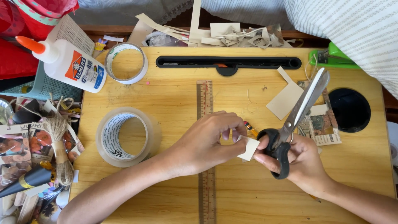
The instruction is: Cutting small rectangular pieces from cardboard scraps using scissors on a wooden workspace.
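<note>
Left hand [207, 139] pinches a paper scrap [250, 148]; right hand [296, 159] grips seemingly closed scissors [295, 120].

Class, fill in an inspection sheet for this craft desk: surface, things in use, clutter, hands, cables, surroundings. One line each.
Surface: wooden lap desk with a black slot along its far edge and a round black hole at the right.
Things in use: small cream paper piece; black-handled scissors, blades shut and pointing away; pencil partly hidden under the hands.
Clutter: two clear tape rolls, wooden ruler, glue bottle, card offcut, printed clippings, twine, paper scraps.
Hands: left hand pinches the paper piece; right hand holds the scissors.
Cables: nothing seen.
Surroundings: green stapler, striped cloth, mesh basket.
</note>
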